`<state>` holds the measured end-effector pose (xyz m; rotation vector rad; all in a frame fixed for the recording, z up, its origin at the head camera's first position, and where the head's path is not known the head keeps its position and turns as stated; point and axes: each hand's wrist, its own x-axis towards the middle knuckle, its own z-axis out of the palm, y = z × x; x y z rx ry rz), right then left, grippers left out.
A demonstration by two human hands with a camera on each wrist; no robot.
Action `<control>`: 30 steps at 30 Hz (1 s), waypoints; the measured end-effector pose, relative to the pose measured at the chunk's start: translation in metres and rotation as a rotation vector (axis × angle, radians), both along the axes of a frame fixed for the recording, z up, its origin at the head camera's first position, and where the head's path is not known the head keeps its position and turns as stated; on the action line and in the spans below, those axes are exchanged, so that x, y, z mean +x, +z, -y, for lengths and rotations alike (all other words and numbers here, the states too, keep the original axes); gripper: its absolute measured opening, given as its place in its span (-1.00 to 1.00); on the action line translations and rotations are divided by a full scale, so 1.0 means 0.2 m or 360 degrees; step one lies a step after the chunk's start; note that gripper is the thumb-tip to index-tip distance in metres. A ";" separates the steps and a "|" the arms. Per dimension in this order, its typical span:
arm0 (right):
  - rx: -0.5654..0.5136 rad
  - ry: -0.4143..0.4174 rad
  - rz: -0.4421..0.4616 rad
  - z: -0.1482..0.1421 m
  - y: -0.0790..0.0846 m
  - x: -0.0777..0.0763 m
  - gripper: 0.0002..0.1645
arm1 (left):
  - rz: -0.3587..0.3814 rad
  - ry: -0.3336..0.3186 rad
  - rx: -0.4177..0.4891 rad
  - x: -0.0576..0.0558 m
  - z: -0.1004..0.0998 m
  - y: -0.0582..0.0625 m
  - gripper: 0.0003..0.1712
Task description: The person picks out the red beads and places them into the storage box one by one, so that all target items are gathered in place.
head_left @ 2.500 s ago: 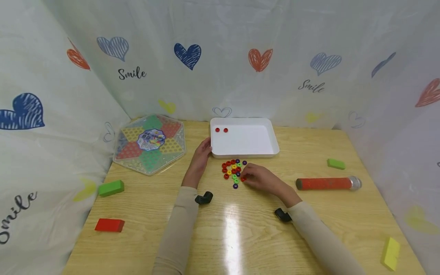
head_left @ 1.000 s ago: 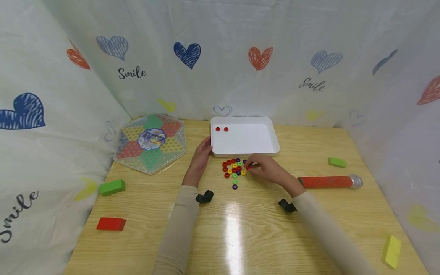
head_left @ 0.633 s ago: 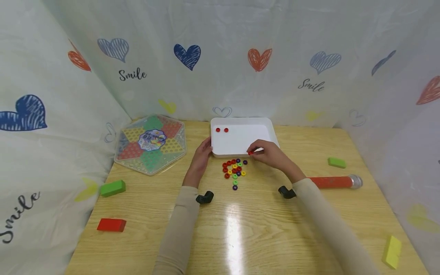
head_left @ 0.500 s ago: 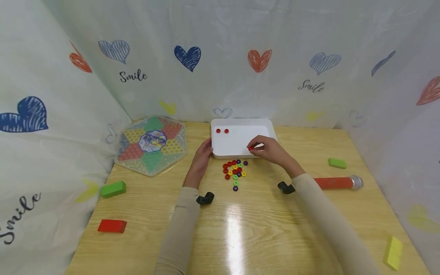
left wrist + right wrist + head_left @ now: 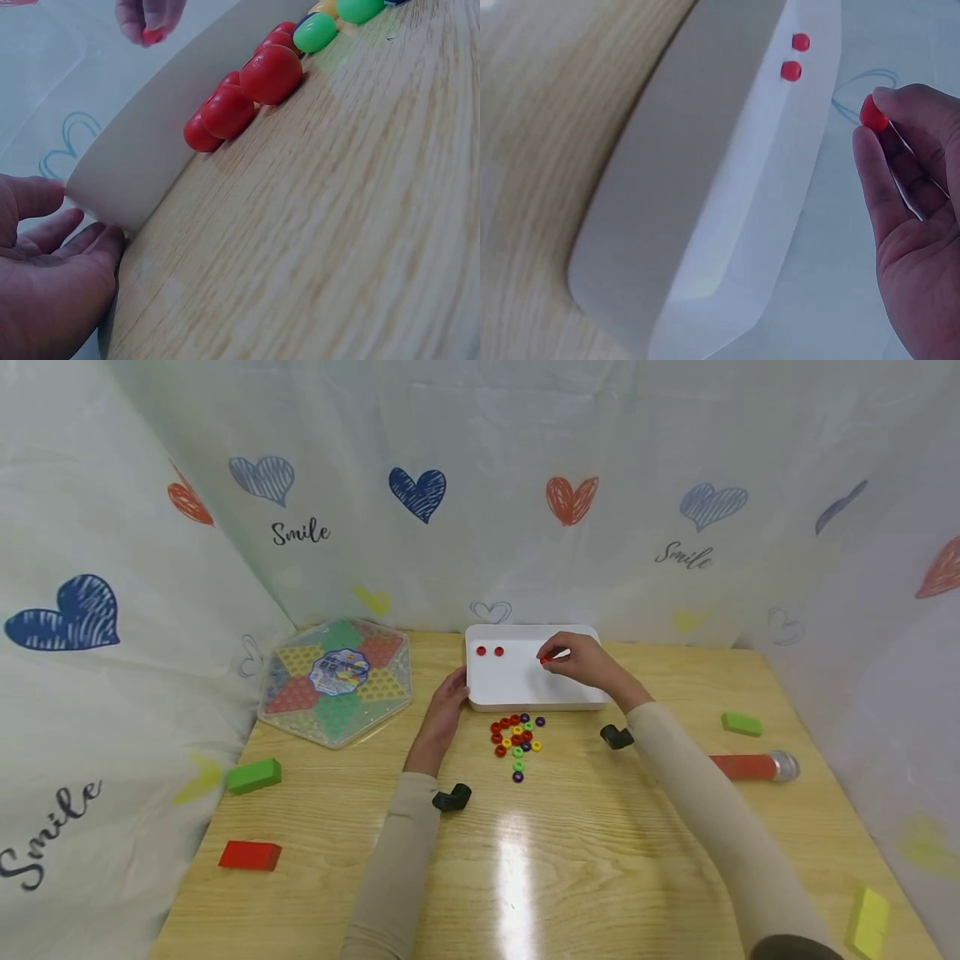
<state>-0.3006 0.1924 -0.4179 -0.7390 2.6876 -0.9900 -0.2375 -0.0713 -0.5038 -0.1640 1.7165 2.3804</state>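
Observation:
My right hand (image 5: 588, 664) pinches a red bead (image 5: 874, 114) between thumb and fingertips, above the white tray (image 5: 510, 689). In the tray's far left part lie two red beads (image 5: 498, 652), apart from each other. My left hand (image 5: 56, 277) rests with loosely bent fingers against the outside of the tray's left end, fingertips at its wall. Just in front of the tray, a loose group of red beads (image 5: 271, 75), green beads (image 5: 315, 32), yellow ones and purple ones lies on the table.
A hexagonal board game (image 5: 337, 681) lies at the back left. A green block (image 5: 253, 775) and a red block (image 5: 250, 855) are on the left. To the right are a red tube (image 5: 746, 767), partly behind the right sleeve, a small green block (image 5: 741, 724) and a yellow block (image 5: 868, 922).
The right hand took a red bead from the group's right side and carried it away from me, over the tray. The left hand stayed at the tray's left end.

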 end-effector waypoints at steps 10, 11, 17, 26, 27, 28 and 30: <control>0.0097 -0.0050 0.0070 0.07 0.00 -0.14 -0.74 | -0.0022 0.0006 0.0028 0.01 0.01 0.00 -0.44; 0.0103 -0.0057 0.0078 0.07 0.00 -0.15 -0.74 | -0.0028 0.0008 0.0030 0.02 0.01 0.00 -0.44; 0.0136 -0.0092 0.0096 0.10 -0.01 -0.22 -0.73 | -0.0043 0.0001 0.0023 0.01 0.01 0.00 -0.44; 0.0224 -0.0064 0.0086 0.16 -0.02 -0.29 -0.74 | -0.0053 0.0013 0.0023 0.01 0.01 -0.01 -0.44; 0.0238 -0.0060 0.0092 0.16 -0.02 -0.30 -0.74 | -0.0056 0.0016 0.0040 0.01 0.01 -0.01 -0.44; 0.0249 -0.0058 0.0101 0.16 -0.03 -0.30 -0.74 | -0.0062 0.0019 0.0051 0.01 0.00 -0.01 -0.44; 0.0273 -0.0045 0.0110 0.17 -0.03 -0.31 -0.74 | -0.0070 0.0019 0.0074 0.01 0.00 -0.02 -0.43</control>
